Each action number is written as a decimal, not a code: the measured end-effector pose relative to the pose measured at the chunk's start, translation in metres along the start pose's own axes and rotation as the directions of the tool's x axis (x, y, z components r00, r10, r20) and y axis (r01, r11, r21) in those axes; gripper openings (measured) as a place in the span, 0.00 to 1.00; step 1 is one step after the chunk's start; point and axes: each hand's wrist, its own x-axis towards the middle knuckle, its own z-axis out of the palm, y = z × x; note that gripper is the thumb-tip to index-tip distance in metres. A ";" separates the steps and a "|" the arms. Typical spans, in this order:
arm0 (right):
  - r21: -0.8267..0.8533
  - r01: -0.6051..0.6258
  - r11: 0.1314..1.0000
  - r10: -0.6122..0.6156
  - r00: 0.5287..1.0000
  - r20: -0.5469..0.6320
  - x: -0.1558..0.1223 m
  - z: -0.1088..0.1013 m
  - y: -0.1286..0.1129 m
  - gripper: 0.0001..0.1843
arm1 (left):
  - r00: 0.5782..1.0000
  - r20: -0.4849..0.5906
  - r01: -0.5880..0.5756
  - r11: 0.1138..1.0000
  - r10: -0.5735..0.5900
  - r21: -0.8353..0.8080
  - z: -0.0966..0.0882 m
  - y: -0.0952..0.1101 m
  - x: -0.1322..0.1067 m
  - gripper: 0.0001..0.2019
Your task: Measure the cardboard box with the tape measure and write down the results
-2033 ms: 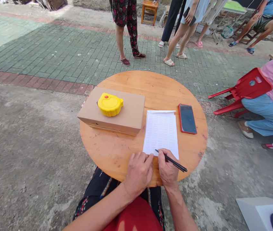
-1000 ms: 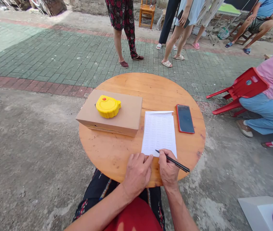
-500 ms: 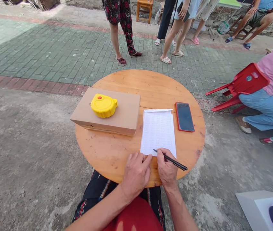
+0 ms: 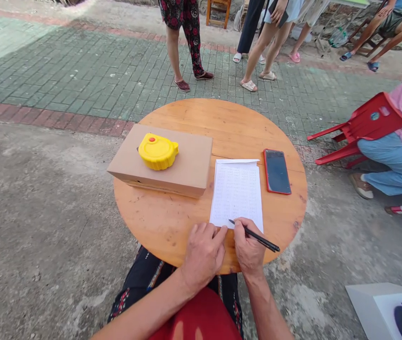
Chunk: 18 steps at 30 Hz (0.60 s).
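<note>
A black pen (image 4: pixel 261 239) is pinched in my right hand (image 4: pixel 249 248), its tip at the lower part of a white sheet of paper (image 4: pixel 236 189). Rows of small marks cover the sheet. My left hand (image 4: pixel 204 250) rests on the table with its fingers slightly bent, one fingertip at the paper's bottom edge; it holds nothing. Left of the paper, a yellow tape measure (image 4: pixel 158 152) with a red button sits on a brown cardboard box (image 4: pixel 190 160). To the paper's right lies a phone (image 4: pixel 277 172) in a red case.
Everything stands on a round wooden table (image 4: pixel 218 113). A person in pink sits on a red plastic chair (image 4: pixel 367 120) at the right. Several people stand or sit beyond the table. A white box (image 4: pixel 374 302) is on the ground at lower right.
The whole view has shifted slightly, with the table and things on it appearing a little further right. Both hands keep nearly the same pose, and the pen tip stays at the paper's lower part.
</note>
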 end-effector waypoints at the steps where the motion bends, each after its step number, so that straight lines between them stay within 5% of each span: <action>1: 0.004 -0.005 1.000 0.005 1.000 -0.002 0.000 0.000 0.000 0.11 | 1.000 -0.001 -0.001 1.000 0.001 0.001 0.000 0.000 0.000 0.17; 9: 0.167 -0.099 0.981 0.093 0.995 0.043 -0.003 -0.002 0.006 0.11 | 1.000 -0.025 -0.009 1.000 0.009 0.002 0.000 0.000 0.000 0.16; 13: 0.265 -0.122 0.956 0.140 0.989 -0.053 -0.005 -0.002 0.004 0.11 | 1.000 -0.027 -0.005 1.000 0.005 0.011 0.002 0.000 0.000 0.15; 18: 0.029 0.081 0.996 -0.077 0.989 -0.127 0.005 -0.016 0.007 0.10 | 0.999 -0.041 -0.006 1.000 0.007 0.017 0.002 0.000 0.000 0.15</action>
